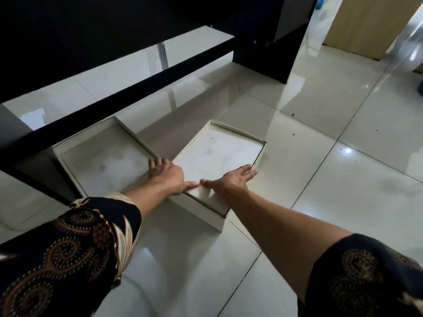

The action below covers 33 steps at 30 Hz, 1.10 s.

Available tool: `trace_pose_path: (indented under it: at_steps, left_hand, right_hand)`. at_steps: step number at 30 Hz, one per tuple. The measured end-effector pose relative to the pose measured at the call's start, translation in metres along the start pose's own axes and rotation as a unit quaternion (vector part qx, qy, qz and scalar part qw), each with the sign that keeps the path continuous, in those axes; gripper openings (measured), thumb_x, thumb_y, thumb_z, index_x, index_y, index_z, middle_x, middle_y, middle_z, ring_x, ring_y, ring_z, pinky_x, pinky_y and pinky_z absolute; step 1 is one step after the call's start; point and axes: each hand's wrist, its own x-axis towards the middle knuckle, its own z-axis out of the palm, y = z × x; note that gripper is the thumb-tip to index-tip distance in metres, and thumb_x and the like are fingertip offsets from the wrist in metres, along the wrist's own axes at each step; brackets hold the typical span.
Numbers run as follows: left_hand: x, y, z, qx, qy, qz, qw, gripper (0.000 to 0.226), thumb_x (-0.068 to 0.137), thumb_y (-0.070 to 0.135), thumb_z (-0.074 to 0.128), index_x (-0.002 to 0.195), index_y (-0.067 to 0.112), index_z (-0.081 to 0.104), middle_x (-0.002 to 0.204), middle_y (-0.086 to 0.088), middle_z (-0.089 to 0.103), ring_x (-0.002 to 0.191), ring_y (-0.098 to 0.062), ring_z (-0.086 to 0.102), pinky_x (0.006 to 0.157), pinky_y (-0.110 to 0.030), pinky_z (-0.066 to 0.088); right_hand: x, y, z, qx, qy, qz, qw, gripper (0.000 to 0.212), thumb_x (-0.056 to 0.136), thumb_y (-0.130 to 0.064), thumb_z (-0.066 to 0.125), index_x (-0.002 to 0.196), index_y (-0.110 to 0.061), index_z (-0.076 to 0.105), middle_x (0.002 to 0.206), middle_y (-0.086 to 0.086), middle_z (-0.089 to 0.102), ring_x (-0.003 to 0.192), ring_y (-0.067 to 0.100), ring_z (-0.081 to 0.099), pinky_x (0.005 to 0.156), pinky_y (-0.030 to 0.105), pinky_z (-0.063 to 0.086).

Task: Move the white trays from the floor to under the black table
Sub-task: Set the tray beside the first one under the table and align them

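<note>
Two shallow white trays lie on the glossy tiled floor in front of the black table [91,30]. The left tray [103,156] sits close to the table's low black crossbar [128,92]. The right tray [219,152] is turned at an angle, and its near left corner touches the left tray. My left hand [167,173] grips the right tray's left rim, thumb on its near rim. My right hand [231,179] lies across the near right rim, fingers over the right edge. Both trays hold nothing.
The black table leg [270,53] stands on the floor to the right of the crossbar. A light wooden cabinet [366,24] and clear plastic sheeting [407,49] are at the far right. Open tiled floor [343,179] spreads right of the trays.
</note>
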Motion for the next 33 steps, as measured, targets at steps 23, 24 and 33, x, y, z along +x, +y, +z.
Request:
trace_pose_path:
  at_steps: [23,24,33]
  left_hand:
    - [-0.018,0.009,0.011,0.032,0.066,-0.035,0.997,0.108,0.08,0.071,0.069,0.159,0.007,0.032,0.16,-0.022,0.032,0.147,-0.038,0.031,0.118,-0.046,0.029]
    - [-0.012,0.008,0.013,0.041,0.054,-0.022,0.997,0.121,0.08,0.076,0.064,0.164,0.007,0.011,0.169,-0.024,0.012,0.155,-0.04,0.014,0.125,-0.05,0.016]
    - [-0.009,-0.026,0.038,-0.065,0.028,-0.052,0.996,0.111,0.09,0.076,0.049,0.165,0.02,-0.01,0.171,-0.018,-0.015,0.157,-0.045,-0.002,0.125,-0.061,0.01]
  right_hand:
    - [-0.007,-0.014,0.026,0.133,0.074,0.045,0.987,0.137,0.07,-0.06,0.083,0.159,-0.011,-0.01,0.163,0.027,-0.003,0.139,0.041,0.036,0.106,0.047,0.04]
    - [-0.007,-0.014,0.032,0.185,0.061,0.064,0.979,0.135,0.074,-0.056,0.082,0.158,-0.005,-0.012,0.162,0.025,0.013,0.136,0.039,0.042,0.105,0.043,0.041]
    - [0.048,-0.04,0.042,0.296,0.058,0.036,0.953,0.118,0.076,-0.053,0.08,0.157,-0.004,0.01,0.152,0.016,0.044,0.137,0.034,0.047,0.11,0.04,0.039]
